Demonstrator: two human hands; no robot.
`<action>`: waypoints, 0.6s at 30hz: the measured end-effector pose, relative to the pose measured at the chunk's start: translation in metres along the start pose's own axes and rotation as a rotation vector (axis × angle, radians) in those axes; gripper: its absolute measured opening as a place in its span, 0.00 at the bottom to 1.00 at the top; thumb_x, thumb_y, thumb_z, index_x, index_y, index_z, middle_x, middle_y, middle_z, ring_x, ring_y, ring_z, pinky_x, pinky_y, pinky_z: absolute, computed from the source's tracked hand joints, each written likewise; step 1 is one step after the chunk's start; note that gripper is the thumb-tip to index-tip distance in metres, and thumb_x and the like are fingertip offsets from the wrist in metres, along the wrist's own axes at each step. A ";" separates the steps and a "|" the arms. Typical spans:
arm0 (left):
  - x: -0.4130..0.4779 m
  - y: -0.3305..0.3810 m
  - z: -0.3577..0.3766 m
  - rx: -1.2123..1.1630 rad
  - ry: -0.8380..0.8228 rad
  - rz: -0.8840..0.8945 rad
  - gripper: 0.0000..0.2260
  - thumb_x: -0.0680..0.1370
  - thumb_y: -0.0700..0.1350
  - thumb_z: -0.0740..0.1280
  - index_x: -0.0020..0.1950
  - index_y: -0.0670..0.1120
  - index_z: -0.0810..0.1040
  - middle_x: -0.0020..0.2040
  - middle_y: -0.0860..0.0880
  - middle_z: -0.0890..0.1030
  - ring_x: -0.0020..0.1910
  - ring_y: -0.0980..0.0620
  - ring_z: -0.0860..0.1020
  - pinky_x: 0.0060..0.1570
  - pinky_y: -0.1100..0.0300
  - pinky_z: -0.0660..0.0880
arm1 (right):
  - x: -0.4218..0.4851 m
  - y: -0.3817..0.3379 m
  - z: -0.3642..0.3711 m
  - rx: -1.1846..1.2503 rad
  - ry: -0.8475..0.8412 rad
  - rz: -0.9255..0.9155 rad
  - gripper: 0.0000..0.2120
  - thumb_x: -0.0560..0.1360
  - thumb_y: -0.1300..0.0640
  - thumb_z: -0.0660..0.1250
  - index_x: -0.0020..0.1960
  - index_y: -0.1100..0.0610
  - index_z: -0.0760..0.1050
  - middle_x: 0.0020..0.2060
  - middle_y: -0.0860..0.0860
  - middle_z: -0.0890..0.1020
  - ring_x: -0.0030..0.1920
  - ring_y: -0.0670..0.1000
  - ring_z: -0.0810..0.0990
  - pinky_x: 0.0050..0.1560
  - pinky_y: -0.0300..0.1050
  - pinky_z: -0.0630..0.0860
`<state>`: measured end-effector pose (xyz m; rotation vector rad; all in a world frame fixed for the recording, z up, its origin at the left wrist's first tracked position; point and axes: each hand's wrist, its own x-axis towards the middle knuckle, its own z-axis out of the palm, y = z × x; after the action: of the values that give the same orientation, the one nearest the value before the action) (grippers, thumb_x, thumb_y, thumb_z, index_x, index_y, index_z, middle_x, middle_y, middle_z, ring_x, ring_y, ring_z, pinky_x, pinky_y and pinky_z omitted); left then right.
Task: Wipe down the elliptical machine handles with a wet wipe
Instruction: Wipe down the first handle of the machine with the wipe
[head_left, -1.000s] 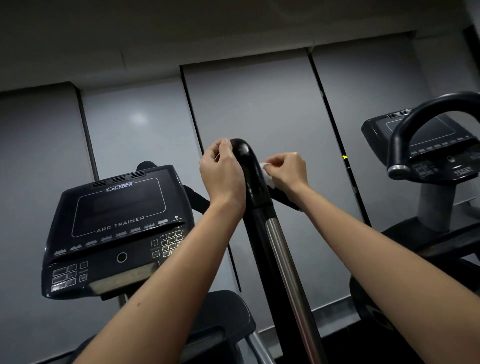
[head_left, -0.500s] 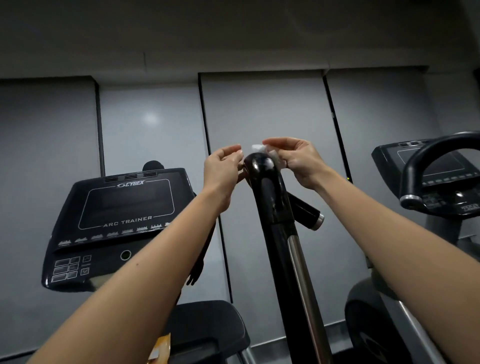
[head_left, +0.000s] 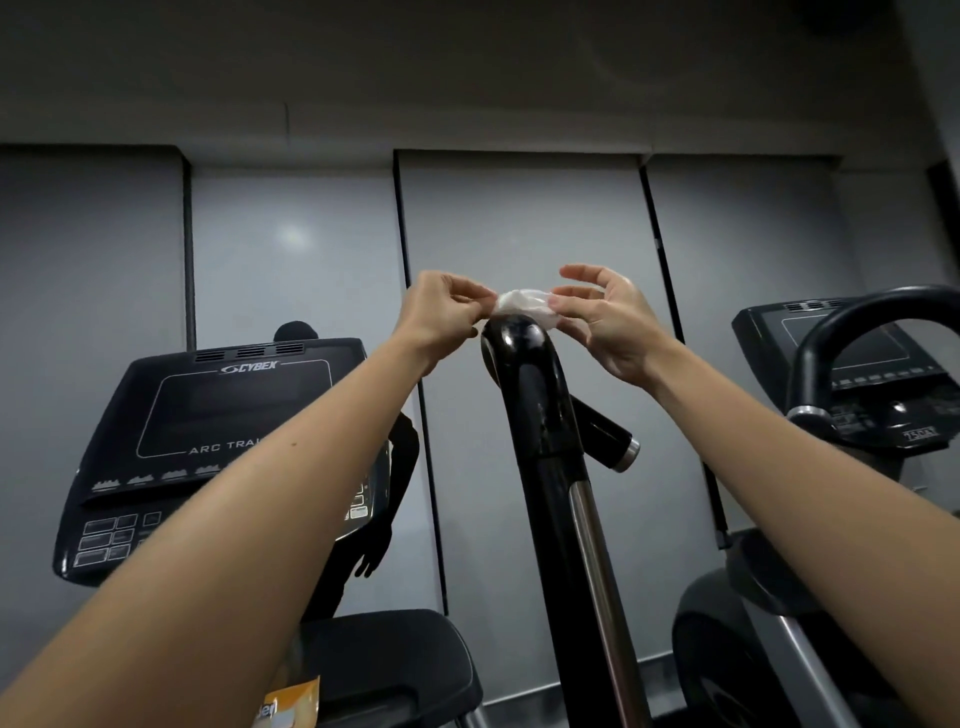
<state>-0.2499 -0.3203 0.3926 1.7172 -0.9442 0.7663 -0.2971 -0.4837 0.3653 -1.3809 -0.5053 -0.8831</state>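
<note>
Now. Grey wall panels (head_left: 519, 234) with dark vertical seams fill the background.

Left of centre: black console (head_left: 171, 415), marked CYBEX and ARC TRA…, the rest covered by the left forearm. Keypads sit along its lower edge.

Far right: neighbouring machine (head_left: 857, 384) with its own dark console and a black loop bar in front of it.

Centre: elliptical handle (head_left: 535, 395), glossy black, rising to a rounded top. A chrome tube runs down its right side. A short side grip (head_left: 608, 436) with a metal end cap sticks out to the right.

Both bare forearms reach up to the handle top, one from each lower corner.

Left hand (head_left: 441, 312): thumb and fingertips pinch the left edge of the wet wipe (head_left: 524, 306).

Right hand (head_left: 608, 322): thumb and forefinger pinch the right edge, the other fingers spread loosely above.

Wipe: white, bunched, held between the two hands directly at the crown of the handle. Contact with the crown is likely, but I cannot tell for sure.

Bottom edge: corner of an orange packet (head_left: 291, 701), partly cut off.
</note>
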 end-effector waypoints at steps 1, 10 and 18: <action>0.001 -0.005 -0.004 0.058 0.020 0.014 0.05 0.76 0.36 0.66 0.49 0.39 0.81 0.40 0.47 0.79 0.40 0.54 0.76 0.39 0.64 0.76 | -0.001 0.003 -0.001 -0.080 0.006 -0.006 0.12 0.75 0.68 0.65 0.57 0.59 0.72 0.46 0.55 0.75 0.44 0.49 0.77 0.49 0.42 0.77; -0.009 -0.009 -0.015 -0.099 -0.115 0.026 0.16 0.74 0.32 0.66 0.59 0.45 0.72 0.45 0.49 0.75 0.41 0.53 0.77 0.42 0.63 0.77 | -0.001 0.007 0.014 -0.413 -0.107 -0.072 0.10 0.78 0.61 0.63 0.43 0.51 0.80 0.41 0.49 0.83 0.44 0.50 0.78 0.52 0.52 0.74; -0.029 -0.007 -0.002 -0.298 -0.072 0.015 0.07 0.76 0.41 0.66 0.43 0.38 0.79 0.34 0.47 0.75 0.33 0.55 0.74 0.43 0.64 0.76 | -0.033 -0.007 0.024 -0.266 -0.091 -0.005 0.11 0.79 0.61 0.59 0.45 0.59 0.79 0.36 0.52 0.80 0.33 0.45 0.78 0.34 0.34 0.76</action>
<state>-0.2583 -0.3098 0.3654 1.4862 -1.0643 0.5450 -0.3179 -0.4526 0.3476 -1.6685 -0.4725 -0.9184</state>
